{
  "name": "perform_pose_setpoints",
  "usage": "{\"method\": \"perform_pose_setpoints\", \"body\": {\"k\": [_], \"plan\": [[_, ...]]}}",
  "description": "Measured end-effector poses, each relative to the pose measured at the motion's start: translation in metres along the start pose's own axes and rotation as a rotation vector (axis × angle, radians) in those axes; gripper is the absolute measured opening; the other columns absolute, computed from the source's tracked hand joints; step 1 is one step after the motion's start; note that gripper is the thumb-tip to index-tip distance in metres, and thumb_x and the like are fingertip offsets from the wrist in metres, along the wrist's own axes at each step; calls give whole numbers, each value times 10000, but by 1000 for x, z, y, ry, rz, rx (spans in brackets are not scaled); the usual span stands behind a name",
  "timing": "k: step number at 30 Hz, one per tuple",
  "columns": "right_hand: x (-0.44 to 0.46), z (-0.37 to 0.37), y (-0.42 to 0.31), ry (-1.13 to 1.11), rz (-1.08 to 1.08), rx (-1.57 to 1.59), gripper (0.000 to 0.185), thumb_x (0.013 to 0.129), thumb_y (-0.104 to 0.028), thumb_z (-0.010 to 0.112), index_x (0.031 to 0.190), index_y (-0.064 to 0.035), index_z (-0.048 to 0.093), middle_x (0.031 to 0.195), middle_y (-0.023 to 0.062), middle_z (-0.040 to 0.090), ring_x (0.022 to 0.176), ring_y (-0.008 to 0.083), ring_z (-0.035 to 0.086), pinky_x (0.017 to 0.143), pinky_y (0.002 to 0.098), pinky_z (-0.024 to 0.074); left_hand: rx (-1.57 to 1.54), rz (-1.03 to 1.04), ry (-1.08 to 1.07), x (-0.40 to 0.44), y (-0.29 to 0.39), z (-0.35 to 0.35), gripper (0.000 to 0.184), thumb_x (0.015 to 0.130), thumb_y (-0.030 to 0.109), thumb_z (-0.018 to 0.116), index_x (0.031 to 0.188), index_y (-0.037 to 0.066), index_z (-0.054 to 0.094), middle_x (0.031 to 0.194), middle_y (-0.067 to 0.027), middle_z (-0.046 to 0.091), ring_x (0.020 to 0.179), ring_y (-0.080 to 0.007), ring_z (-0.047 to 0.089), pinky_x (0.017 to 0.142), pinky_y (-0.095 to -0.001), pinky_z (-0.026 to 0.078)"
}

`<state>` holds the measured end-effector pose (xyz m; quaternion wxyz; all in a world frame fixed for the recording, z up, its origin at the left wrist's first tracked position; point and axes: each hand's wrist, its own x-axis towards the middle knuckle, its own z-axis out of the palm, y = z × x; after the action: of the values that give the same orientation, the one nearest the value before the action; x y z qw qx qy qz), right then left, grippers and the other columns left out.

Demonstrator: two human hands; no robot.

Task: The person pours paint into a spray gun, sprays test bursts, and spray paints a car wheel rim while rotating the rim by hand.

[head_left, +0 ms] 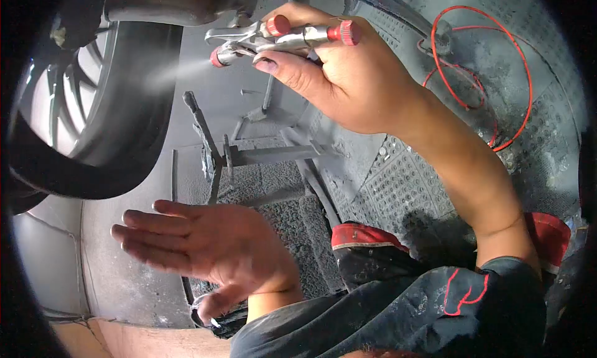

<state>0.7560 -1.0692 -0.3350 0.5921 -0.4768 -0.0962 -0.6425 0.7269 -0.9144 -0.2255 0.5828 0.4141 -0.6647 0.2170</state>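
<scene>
Closed around a silver spray gun with red knobs, my right hand is at the upper middle, its thumb along the gun's side. A pale mist leaves the nozzle toward the left, reaching a dark wheel with light-coloured gaps between its spokes. The nozzle is apart from the wheel. Below the wheel, my left hand is open, palm visible and fingers spread to the left, touching nothing visible. The trigger fingers of my right hand are mostly hidden behind the gun.
A grey-coated metal stand rises between my hands. Behind my right forearm, a red hose lies looped on the grey perforated floor. Dark rough matting lies under the stand. A cylindrical part overhangs the wheel's top.
</scene>
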Motion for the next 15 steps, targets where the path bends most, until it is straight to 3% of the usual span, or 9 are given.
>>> {"method": "perform_pose_setpoints", "body": {"k": [1, 3, 4, 5, 8, 10, 12, 14, 15], "plan": [[2, -1, -1, -9, 8, 11, 229, 938, -208, 641, 1075, -28, 610, 814, 154, 700, 765, 351, 684, 649, 415, 520, -246, -20, 24, 3, -5, -10, 968, 947, 724, 175, 1540, -41, 148, 1635, -181, 127, 1527, -287, 62, 1236, -450, 3], [3, -1, 0, -17, 16, 20, 231, 936, -207, 643, 1077, -28, 611, 815, 154, 700, 767, 348, 685, 652, 414, 521, 476, -89, -33, 7, -29, -61, 935, 949, 717, 212, 1559, 12, 147, 1641, -150, 124, 1529, -267, 49, 1234, -436, 27], [3, -1, 2, -3, -12, -8, 233, 935, -210, 645, 1074, -27, 610, 817, 154, 701, 768, 345, 687, 653, 414, 523, 355, -179, 25, 9, -41, -90, 860, 990, 636, 227, 1545, -19, 172, 1625, -174, 168, 1522, -280, 82, 1235, -434, 27], [2, 0, 2, 11, -41, -34, 236, 934, -213, 647, 1072, -25, 609, 819, 154, 702, 769, 342, 689, 655, 413, 525, 497, -186, -41, 14, -59, -111, 804, 1024, 569, 226, 1522, -62, 199, 1605, -206, 203, 1509, -293, 134, 1236, -424, 29], [3, -1, 1, -1, 20, -14, 255, 931, -227, 652, 1077, -24, 599, 813, 150, 705, 763, 343, 691, 660, 420, 529, 730, -257, 76, 17, -81, -104, 794, 1035, 563, 190, 1491, -84, 253, 1584, -221, 241, 1494, -289, 185, 1239, -414, 54], [4, 1, 1, 26, 22, 17, 256, 931, -236, 655, 1064, -19, 619, 843, 157, 707, 782, 344, 692, 670, 418, 530, 352, -249, 165, 17, -52, -40, 825, 1022, 596, 189, 1509, -68, 228, 1598, -214, 213, 1503, -291, 166, 1236, -409, 97], [2, 6, 4, 50, 28, 59, 260, 931, -245, 658, 1050, -15, 638, 874, 165, 709, 801, 346, 692, 679, 416, 532, -331, -229, 46, 7, -13, -17, 924, 968, 693, 228, 1533, -37, 195, 1617, -189, 185, 1514, -290, 136, 1234, -424, 93], [2, 9, 9, -41, 87, 257, 240, 986, -189, 586, 1086, 26, 548, 824, 145, 674, 691, 255, 682, 587, 353, 512, -78, 21, 7, 0, -1, 20, 980, 932, 730, 295, 1516, -55, 236, 1604, -184, 241, 1510, -282, 163, 1230, -455, 52], [3, 9, 12, -69, 108, 324, 234, 1004, -170, 562, 1098, 40, 518, 808, 139, 662, 655, 225, 679, 556, 332, 506, -75, 21, 3, 1, -1, 15, 980, 932, 730, 295, 1516, -55, 236, 1604, -184, 241, 1510, -282, 163, 1230, -455, 52]]}}
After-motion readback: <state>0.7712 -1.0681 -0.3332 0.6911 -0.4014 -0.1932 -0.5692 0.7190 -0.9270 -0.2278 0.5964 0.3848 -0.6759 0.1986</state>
